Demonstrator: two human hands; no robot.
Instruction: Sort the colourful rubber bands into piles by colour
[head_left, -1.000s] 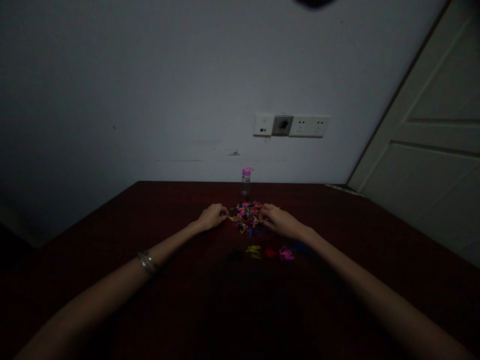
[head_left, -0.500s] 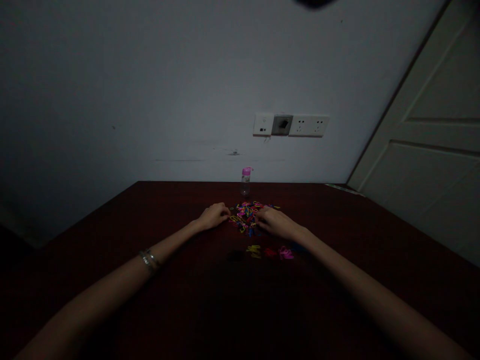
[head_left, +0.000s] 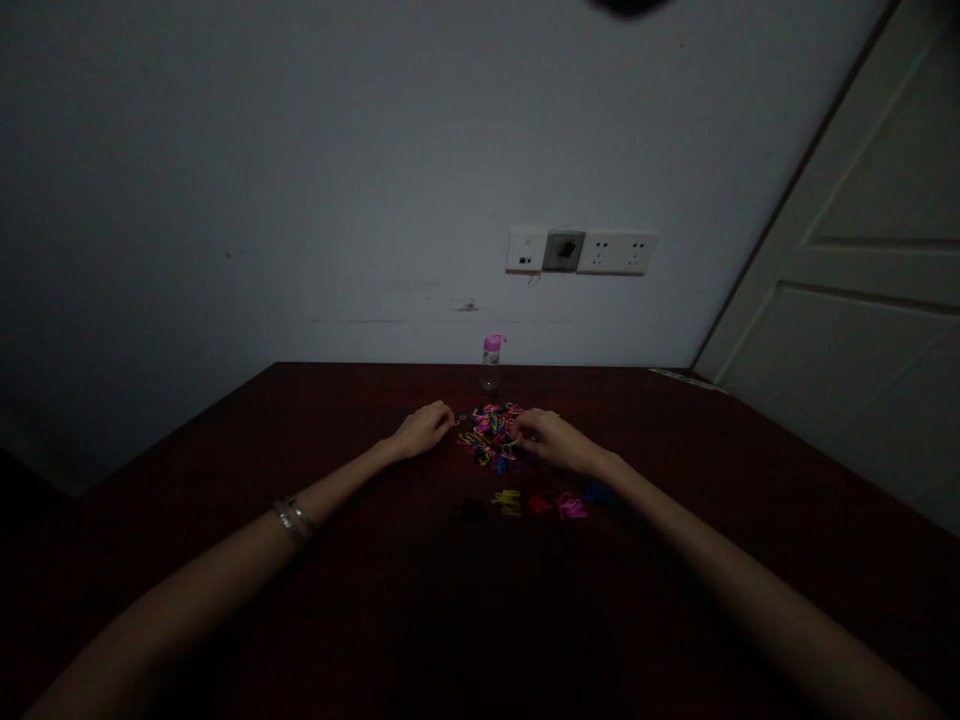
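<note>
A loose heap of small, many-coloured rubber bands (head_left: 491, 425) lies on the dark red table. At its left edge my left hand (head_left: 426, 428) rests with the fingers curled in; a pale band (head_left: 462, 418) lies just past the fingertips. My right hand (head_left: 551, 438) reaches over the heap's right side, thumb and fingers pinched among the bands. What either hand holds is too small and dark to make out. Nearer to me are sorted bunches: yellow bands (head_left: 507, 502), red bands (head_left: 538, 505), pink bands (head_left: 571, 505), blue bands (head_left: 598, 492) and a dim black bunch (head_left: 473, 511).
Behind the heap stands a clear bottle (head_left: 490, 372) with a pink cap. The table (head_left: 337, 560) meets a pale wall (head_left: 337, 200) carrying a row of sockets (head_left: 615, 252). A white panelled door (head_left: 862, 270) is on the right. The light is dim.
My right hand has shifted slightly right, uncovering more of the blue bunch. My left hand has drawn a little up and left, away from the heap's edge.
</note>
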